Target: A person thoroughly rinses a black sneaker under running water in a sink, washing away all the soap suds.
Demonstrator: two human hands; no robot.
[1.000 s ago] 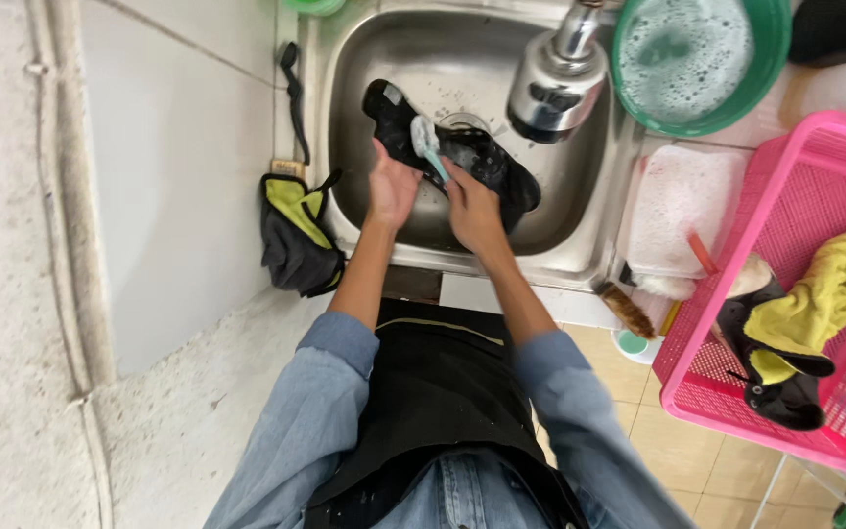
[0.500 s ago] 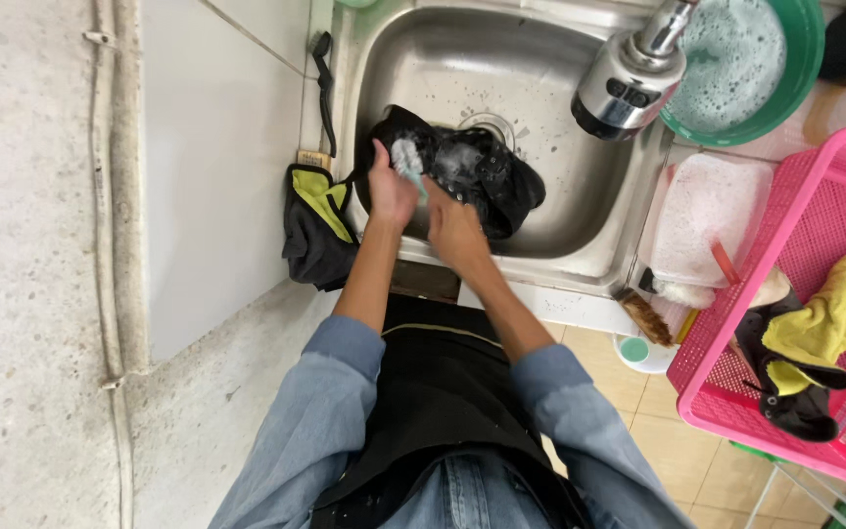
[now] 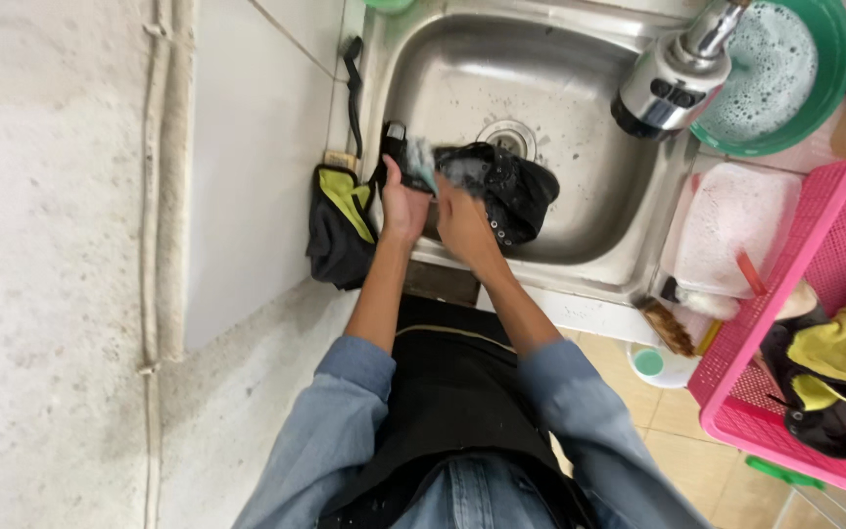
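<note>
Both hands worked at the near-left corner of the steel sink (image 3: 629, 250) in the head view. The left hand (image 3: 405, 204) was closed around a pale blue-green object (image 3: 422, 163), probably a brush or a bar of soap, though motion blur made it impossible to tell which. The right hand (image 3: 462, 220) pressed down on the black garment (image 3: 501, 186), its fingers gripping the wet cloth against the sink wall. The garment lay bunched in the basin, just beside the drain (image 3: 508, 137), with a little foam on it.

Compared with half a second and a full second earlier, the hands and the cloth had drawn closer to the near-left corner and the pale object had stayed in the left hand, so the scrubbing looked to be mid-stroke rather than finished.

A second black and yellow-green cloth (image 3: 340, 230) hung over the sink's left edge, touching the left wrist. The faucet head (image 3: 668, 88) jutted over the far right of the basin, partly covering the green bowl (image 3: 785, 69) of suds beyond it. To the right, the white tub (image 3: 736, 230) sat on the counter, and the pink basket (image 3: 834, 323) held black and yellow pieces; the basket was cut off by the frame edge. The fingertips of both hands were smeared by blur, and the cloth hid what lay beneath.
</note>
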